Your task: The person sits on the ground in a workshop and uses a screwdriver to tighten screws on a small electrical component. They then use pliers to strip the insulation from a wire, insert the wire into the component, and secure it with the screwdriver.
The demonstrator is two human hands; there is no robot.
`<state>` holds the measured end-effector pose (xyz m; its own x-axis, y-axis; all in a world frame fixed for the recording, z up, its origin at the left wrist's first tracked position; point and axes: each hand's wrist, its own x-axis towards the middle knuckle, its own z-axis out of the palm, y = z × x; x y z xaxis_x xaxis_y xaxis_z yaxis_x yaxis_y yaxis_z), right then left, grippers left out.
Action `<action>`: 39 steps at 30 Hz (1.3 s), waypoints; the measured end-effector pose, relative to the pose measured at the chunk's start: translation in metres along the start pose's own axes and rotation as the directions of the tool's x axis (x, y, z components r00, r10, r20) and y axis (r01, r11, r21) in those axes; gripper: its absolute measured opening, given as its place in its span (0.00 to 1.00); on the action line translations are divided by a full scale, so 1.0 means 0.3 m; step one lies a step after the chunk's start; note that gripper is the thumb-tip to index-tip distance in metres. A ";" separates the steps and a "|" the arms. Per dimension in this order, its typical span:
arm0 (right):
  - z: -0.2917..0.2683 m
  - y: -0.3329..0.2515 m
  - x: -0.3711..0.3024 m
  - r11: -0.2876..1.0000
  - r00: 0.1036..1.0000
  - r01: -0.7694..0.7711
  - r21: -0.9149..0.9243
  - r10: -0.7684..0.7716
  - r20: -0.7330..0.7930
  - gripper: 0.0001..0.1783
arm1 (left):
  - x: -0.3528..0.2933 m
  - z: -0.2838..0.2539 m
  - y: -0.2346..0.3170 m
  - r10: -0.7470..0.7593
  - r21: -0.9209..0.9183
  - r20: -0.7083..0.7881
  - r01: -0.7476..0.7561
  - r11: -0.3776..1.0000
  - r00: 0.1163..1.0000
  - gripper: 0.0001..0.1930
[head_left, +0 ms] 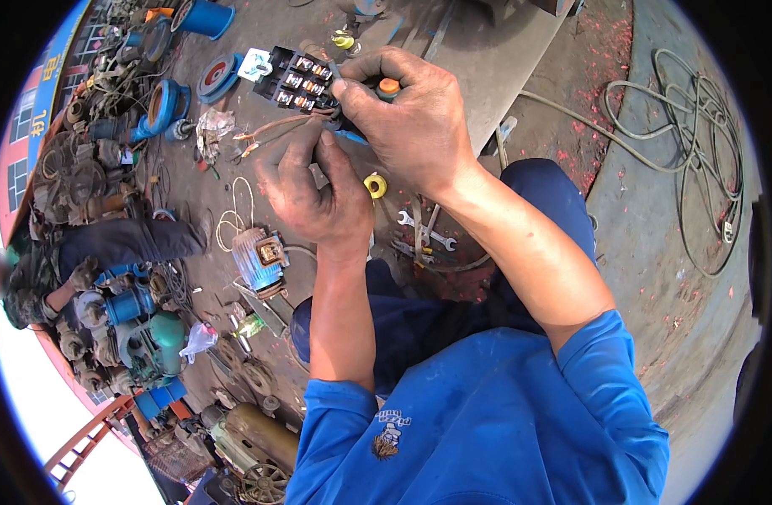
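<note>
My right hand (419, 114) grips the right edge of a black switch block (298, 82) between thumb and fingers. Rows of copper and silver contacts face up on it, and a white plate (254, 66) juts from its left end. Just below, my left hand (318, 185) is closed, its thumb and forefinger tips pinched by brown wires (276, 126) that run to the block's lower edge. What lies exactly between those fingertips is partly hidden. An orange-topped knob or cap (389, 87) shows behind my right hand.
A blue electric motor (259, 259) with its terminal box uncovered sits on the ground at left. Wrenches (428, 231) and a yellow tape roll (375, 186) lie between my knees. Coiled cable (697, 126) spreads at right. Another person (108, 252) is among piled machine parts at far left.
</note>
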<state>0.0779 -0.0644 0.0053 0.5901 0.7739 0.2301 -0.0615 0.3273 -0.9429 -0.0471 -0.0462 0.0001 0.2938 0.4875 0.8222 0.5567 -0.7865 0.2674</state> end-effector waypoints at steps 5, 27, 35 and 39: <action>-0.051 0.006 -0.023 0.971 0.976 -0.217 0.101 0.216 0.022 0.11 | -0.028 -0.002 -0.054 -0.140 -0.168 -0.090 0.124 0.978 0.986 0.06; -0.021 0.023 -0.025 0.997 0.999 0.038 -0.068 -0.035 0.032 0.08 | 0.026 -0.007 -0.011 0.233 0.348 0.023 -0.227 0.910 0.972 0.10; -0.025 0.014 0.017 0.993 0.995 -0.007 -0.121 0.019 0.100 0.08 | 0.032 0.004 -0.019 0.235 0.321 0.007 -0.224 0.920 0.972 0.07; -0.027 0.025 0.012 0.994 0.996 0.047 -0.102 -0.040 0.075 0.09 | 0.030 0.003 -0.020 0.246 0.304 -0.003 -0.233 0.924 0.969 0.08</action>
<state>0.0860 -0.0635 -0.0030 0.5300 0.7987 0.2849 0.0494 0.3064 -0.9506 -0.0470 -0.0367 0.0054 0.4193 0.2781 0.8642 0.6817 -0.7251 -0.0974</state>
